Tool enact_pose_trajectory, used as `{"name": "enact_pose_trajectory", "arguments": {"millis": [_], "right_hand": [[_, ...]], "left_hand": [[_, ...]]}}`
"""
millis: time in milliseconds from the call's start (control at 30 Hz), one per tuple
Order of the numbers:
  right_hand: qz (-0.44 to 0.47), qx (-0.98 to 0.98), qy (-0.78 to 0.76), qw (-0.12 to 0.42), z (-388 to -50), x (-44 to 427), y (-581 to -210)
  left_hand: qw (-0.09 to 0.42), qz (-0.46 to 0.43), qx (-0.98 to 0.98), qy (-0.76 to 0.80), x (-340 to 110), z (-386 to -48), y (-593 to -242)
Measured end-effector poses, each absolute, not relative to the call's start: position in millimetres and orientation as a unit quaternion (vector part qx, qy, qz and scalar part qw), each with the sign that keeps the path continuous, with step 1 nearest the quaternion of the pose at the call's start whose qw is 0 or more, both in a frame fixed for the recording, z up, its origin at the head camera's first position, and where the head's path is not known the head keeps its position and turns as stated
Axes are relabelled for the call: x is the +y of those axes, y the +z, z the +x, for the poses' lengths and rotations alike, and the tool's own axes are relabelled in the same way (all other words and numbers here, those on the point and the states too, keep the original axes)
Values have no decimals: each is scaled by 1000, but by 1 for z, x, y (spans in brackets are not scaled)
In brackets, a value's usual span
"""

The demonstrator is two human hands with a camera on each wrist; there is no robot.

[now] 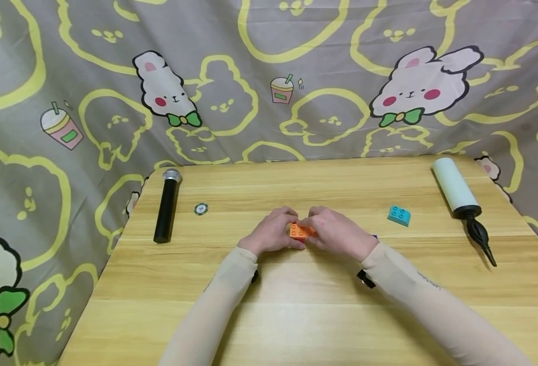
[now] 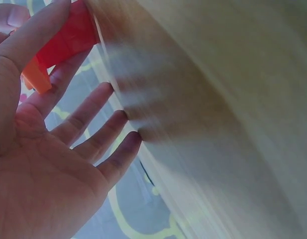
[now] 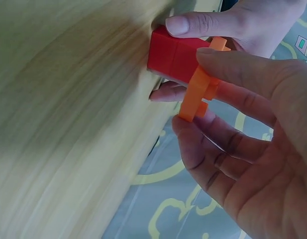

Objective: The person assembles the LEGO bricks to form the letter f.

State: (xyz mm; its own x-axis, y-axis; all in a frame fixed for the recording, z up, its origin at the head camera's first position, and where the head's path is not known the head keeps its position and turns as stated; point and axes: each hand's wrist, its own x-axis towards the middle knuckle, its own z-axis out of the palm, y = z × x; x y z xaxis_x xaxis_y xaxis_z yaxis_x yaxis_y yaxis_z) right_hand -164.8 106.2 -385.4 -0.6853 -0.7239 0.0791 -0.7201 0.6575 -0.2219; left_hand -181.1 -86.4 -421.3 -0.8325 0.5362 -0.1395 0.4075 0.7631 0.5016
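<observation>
My left hand [image 1: 272, 231] pinches a red building block [image 2: 71, 37] between thumb and forefinger, low on the table. Its other fingers are spread, with their tips at the tabletop in the left wrist view. Against the red block's upper side sits a flat orange building block [image 3: 192, 95] with studs. My right hand [image 1: 337, 231] pinches this orange block by its edges, thumb on one side and fingertip on the other. In the head view the fingers cover much of both blocks. Whether the two are fully pressed together I cannot tell.
A black microphone [image 1: 165, 211] and a round chip [image 1: 201, 209] lie at left on the wooden table [image 1: 296, 315]. To the right are a teal block [image 1: 399, 215] and a hand pump [image 1: 456, 188]. Something dark blue [image 1: 375, 236] peeks out behind my right wrist. A patterned curtain [image 1: 232, 30] hangs behind.
</observation>
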Motion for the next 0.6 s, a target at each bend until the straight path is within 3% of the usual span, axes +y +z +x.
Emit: {"name": "enact_pose_trajectory", "arguments": {"millis": [333, 600], "right_hand": [[-375, 911, -170, 31, -166, 119, -387], [-308, 936, -169, 30, -174, 165, -381]], "left_hand": [[144, 250, 928, 236, -86, -178, -422], [139, 248, 931, 227, -86, -178, -423]]}}
